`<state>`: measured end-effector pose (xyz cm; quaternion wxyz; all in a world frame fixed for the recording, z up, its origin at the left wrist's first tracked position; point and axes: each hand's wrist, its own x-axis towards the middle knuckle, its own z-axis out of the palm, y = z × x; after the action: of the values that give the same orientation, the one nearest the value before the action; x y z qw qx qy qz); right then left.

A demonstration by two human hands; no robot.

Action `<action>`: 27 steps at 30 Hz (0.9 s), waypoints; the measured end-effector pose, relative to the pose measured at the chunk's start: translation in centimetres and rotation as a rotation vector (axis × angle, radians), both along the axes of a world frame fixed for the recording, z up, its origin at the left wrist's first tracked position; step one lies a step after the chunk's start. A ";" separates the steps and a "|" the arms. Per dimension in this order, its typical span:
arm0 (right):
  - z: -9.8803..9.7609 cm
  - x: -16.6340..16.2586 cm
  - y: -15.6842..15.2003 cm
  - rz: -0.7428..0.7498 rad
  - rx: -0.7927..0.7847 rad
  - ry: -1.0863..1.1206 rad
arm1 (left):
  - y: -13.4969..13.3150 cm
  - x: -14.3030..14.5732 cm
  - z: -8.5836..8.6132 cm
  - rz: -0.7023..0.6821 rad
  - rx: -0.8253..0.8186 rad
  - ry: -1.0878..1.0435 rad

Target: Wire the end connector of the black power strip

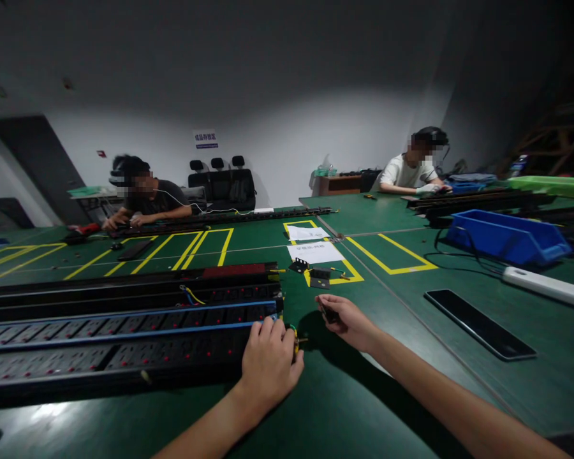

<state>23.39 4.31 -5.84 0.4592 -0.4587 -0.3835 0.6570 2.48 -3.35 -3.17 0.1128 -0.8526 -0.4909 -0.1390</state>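
Note:
My left hand [269, 357] is closed over the right end of the nearest long black power strip [172, 357], its fingers across the top. Yellow-green wire [295, 339] sticks out of that end by my fingertips. Just to the right, above the green table, my right hand [347, 320] pinches a small dark piece [330, 313] whose exact kind I cannot make out. Another power strip with blue edges [196, 322] lies behind the first one. Two black end plates [321, 276], one with wires, lie beyond my right hand.
Further strips and a dark channel [124, 287] lie at the left. White paper sheets [316, 252] sit inside yellow tape marks. At the right are a black phone-like slab [478, 324], a blue bin [507, 239] and a white bar [550, 287]. Two people work across the table.

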 end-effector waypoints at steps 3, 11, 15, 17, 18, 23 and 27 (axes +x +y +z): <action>-0.1 0.3 0.3 -0.017 -0.020 0.125 | 0.0 0.0 0.2 -0.006 -0.039 -0.007; -0.1 0.2 0.1 -0.049 -0.038 0.154 | -0.1 -0.1 0.4 -0.019 -0.056 -0.011; -0.1 0.3 0.1 -0.046 -0.035 0.173 | 0.0 -0.2 0.3 -0.027 -0.059 -0.011; -0.2 0.3 0.2 -0.046 -0.039 0.183 | 0.1 -0.2 0.2 -0.028 -0.054 -0.012; -0.3 0.3 0.2 -0.050 -0.043 0.188 | 0.1 -0.2 0.2 -0.026 -0.049 -0.013; -0.7 0.3 0.4 -0.054 -0.047 0.209 | 0.1 -0.3 -0.1 -0.021 -0.024 -0.023; -0.6 0.2 0.4 -0.051 -0.037 0.208 | 0.1 -0.3 -0.2 -0.028 -0.008 -0.020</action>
<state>23.57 4.67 -6.46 0.5046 -0.4060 -0.3098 0.6962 2.14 -3.22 -3.33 0.1024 -0.8583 -0.4808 -0.1470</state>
